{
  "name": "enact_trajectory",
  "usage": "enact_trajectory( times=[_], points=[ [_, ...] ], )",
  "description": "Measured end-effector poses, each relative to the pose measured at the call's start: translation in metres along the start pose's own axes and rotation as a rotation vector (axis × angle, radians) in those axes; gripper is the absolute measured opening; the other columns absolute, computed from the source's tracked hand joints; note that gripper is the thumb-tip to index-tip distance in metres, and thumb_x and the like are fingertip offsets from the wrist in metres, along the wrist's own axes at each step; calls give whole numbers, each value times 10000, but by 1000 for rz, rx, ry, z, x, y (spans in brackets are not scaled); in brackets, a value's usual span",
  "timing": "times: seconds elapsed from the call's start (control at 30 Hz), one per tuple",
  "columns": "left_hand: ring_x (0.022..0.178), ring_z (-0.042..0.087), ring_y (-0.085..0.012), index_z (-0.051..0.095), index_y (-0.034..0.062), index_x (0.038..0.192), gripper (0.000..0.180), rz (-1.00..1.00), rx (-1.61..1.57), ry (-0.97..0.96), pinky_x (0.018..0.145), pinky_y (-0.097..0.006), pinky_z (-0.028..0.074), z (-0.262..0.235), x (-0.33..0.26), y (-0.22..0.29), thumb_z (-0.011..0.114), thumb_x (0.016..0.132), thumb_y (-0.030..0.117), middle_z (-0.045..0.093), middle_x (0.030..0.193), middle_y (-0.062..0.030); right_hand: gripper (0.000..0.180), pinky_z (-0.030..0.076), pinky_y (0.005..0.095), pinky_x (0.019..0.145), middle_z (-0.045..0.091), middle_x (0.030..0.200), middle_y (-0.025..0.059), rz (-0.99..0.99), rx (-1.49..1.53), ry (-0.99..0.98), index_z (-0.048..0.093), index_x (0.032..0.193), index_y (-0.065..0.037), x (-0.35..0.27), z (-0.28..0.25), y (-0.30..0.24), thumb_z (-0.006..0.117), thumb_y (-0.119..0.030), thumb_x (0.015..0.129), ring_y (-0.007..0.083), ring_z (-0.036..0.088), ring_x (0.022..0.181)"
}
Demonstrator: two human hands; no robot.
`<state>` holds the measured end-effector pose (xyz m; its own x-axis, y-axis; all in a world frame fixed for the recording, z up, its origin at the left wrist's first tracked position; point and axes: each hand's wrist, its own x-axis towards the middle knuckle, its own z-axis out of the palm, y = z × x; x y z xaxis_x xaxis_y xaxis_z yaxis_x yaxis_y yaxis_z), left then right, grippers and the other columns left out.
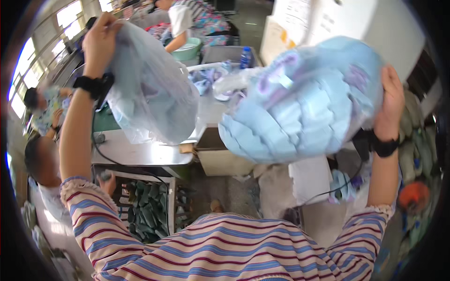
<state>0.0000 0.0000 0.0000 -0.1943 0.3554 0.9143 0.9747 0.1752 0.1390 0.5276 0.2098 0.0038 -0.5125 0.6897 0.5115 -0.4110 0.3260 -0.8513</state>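
High on the left, my left hand (99, 44) pinches the gathered top of a clear plastic bag (154, 89). Pale blue pieces with some purple show through its cloudy film. My right hand (391, 100) grips the right end of a second clear plastic bag (300, 107), held up and tilted. This one is bulky, packed with light blue scallop-edged pieces and purple patches, and slightly blurred. The two bags hang apart from each other, above an open cardboard box (220, 161) and the table. Part of my right hand's fingers is hidden behind its bag.
More blue and purple pieces (206, 77) lie on the white table (136, 147), near a blue bottle (245, 57). Large white cartons (323, 21) stand at the back right. Below left is a crate (172, 206) of dark green pieces. Co-workers (40, 159) are at left and behind.
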Motion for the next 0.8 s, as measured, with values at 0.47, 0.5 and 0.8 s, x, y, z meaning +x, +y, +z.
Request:
enact_trajectory(
  times=[0.47, 0.5, 0.8],
  points=[
    [657, 475, -172, 511, 25, 824, 67, -444, -150, 287, 638, -281, 408, 116, -96, -119, 574, 828, 48, 524, 715, -73, 191, 518, 416, 708, 666, 895, 141, 38, -2029, -941, 687, 847, -114, 284, 79, 338, 517, -110, 759, 314, 639, 865],
    [668, 447, -136, 511, 23, 824, 58, -511, -135, 313, 642, -262, 393, 117, -129, -124, 566, 831, 39, 507, 727, -44, 164, 511, 435, 700, 660, 871, 137, -68, -1835, -1038, 673, 848, -103, 292, 109, 341, 539, -121, 755, 324, 630, 851],
    [1057, 527, -379, 606, 51, 921, 370, -540, -18, -745, 901, -433, 425, 97, -361, -121, 407, 666, -129, 607, 1032, -171, 195, 499, 433, 642, 661, 834, 136, -518, -1155, -1628, 652, 859, -99, 228, 304, 453, 525, -101, 711, 332, 638, 787]
  ],
)
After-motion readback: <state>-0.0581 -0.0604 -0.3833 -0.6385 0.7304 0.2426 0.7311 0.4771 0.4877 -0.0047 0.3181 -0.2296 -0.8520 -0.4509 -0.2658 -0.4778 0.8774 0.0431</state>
